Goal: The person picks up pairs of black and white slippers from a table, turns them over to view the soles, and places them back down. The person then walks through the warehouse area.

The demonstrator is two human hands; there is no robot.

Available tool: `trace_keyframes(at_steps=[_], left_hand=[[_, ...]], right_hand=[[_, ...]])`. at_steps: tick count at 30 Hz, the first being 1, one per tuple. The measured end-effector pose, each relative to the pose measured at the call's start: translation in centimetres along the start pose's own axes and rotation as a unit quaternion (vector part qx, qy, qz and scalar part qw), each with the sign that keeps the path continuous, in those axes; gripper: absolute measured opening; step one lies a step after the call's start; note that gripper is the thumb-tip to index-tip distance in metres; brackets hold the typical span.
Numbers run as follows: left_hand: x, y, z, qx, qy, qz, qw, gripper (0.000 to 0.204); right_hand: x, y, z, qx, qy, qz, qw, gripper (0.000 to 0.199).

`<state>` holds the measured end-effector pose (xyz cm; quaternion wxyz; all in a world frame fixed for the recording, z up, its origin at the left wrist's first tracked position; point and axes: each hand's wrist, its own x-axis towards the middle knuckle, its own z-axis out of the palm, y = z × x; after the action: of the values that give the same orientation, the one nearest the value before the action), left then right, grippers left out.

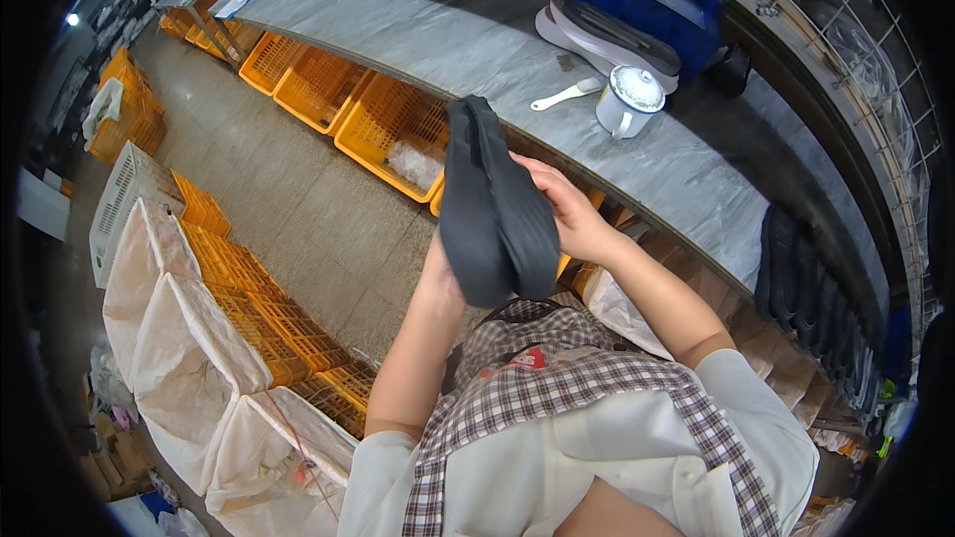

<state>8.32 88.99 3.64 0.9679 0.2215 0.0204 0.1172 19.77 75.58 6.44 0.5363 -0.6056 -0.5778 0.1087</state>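
A pair of black shoe soles (524,224) is held up in front of my body, side by side and pressed together, with their long ends pointing away from me. My right hand (569,207) grips them along the right side, fingers partly wrapped behind the edge. Under the near left side, my left hand (444,273) supports them; its fingers are mostly hidden by the soles. On the workbench (477,35) beyond lie a white-handled brush (567,94), a white lidded enamel mug (631,99) and several stacked soles (607,38).
A blue bin (652,0) stands at the bench's back, near a wire rack (885,89). More black soles (811,288) are lined up at the right. Yellow crates (323,89) sit under the bench edge; more crates (249,288) and white lined sacks (179,368) stand left.
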Motion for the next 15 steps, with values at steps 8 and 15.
trace_keyframes(at_steps=[8, 15], left_hand=[[-0.4, -0.6, -0.3, 0.057, 0.014, 0.025, 0.998, 0.061], [0.3, -1.0, -0.2, 0.084, -0.008, -0.006, 0.996, 0.065]], right_hand=[[-1.9, -2.1, -0.3, 0.315, 0.054, 0.282, 0.904, 0.022], [-3.0, -3.0, -0.8, 0.333, 0.074, 0.258, 0.904, 0.022]])
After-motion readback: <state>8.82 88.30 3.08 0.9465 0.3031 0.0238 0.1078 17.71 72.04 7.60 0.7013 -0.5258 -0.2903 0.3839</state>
